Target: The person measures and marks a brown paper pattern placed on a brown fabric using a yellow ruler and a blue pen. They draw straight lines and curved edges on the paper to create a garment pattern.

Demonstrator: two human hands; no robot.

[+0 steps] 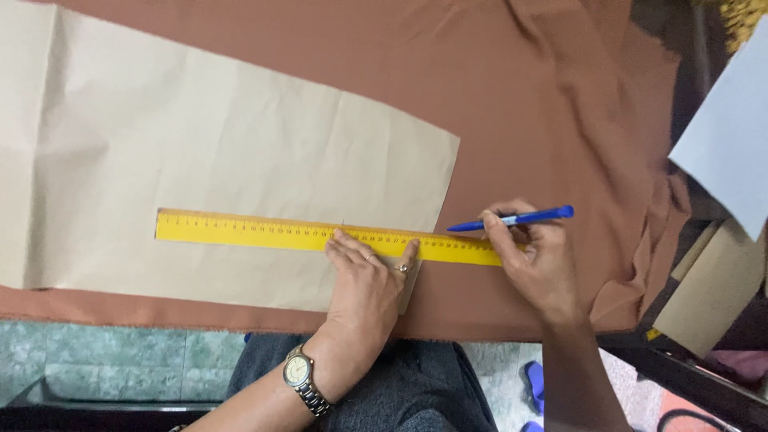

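Head view: my left hand [370, 276] is lying flat, fingers spread, pressing the yellow ruler [320, 236] onto tan paper [200, 152]. My right hand [536, 256] is gripping a blue pen [512, 218] by the ruler's end, over brown cloth [552, 104].

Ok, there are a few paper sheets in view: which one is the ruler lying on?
The big tan paper sheet spread on the brown fabric; the yellow ruler crosses its lower part under the left hand. The pale grey sheet at right is untouched.
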